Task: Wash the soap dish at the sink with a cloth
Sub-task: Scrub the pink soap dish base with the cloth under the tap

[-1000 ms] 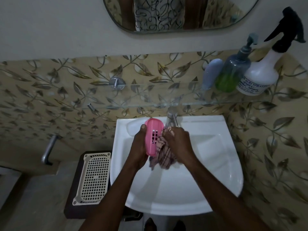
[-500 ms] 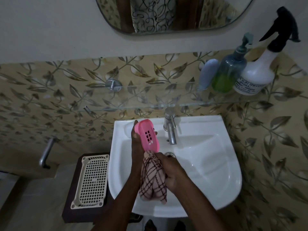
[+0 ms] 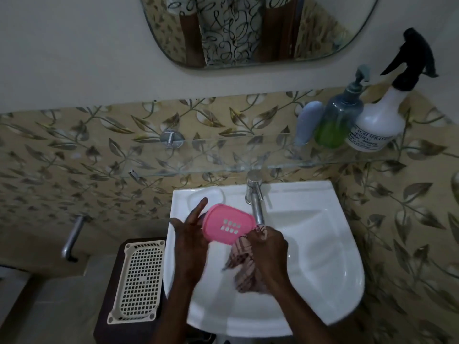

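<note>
Two bare forearms reach up from the bottom edge over the white ceramic wall-hung sink. The right hand is curled into a fist around a bunched pink-and-brown checked cloth; the loose end of the cloth hangs below the fist into the basin, while a small tuft pokes out above the knuckles, close to the tap's spout. The left hand is held palm-inward with fingers spread and extended upward, the thumb sticking out to the left. It supports the pink oval plastic soap dish against its fingers, more a propping hold than a closed grasp; how the hidden fingertips sit behind the dish cannot be told. The dish is above the rear left part of the basin, tilted so its slotted face shows, and its lower right edge touches the cloth.

Left of the sink, a cream plastic lattice tray lies on a dark brown stand.

Behind the hands stands the chrome tap. Higher up, a glass shelf carries a pale blue tube, a grey-blue pump bottle with green liquid and a white spray bottle with a black trigger. A mirror hangs above.
</note>
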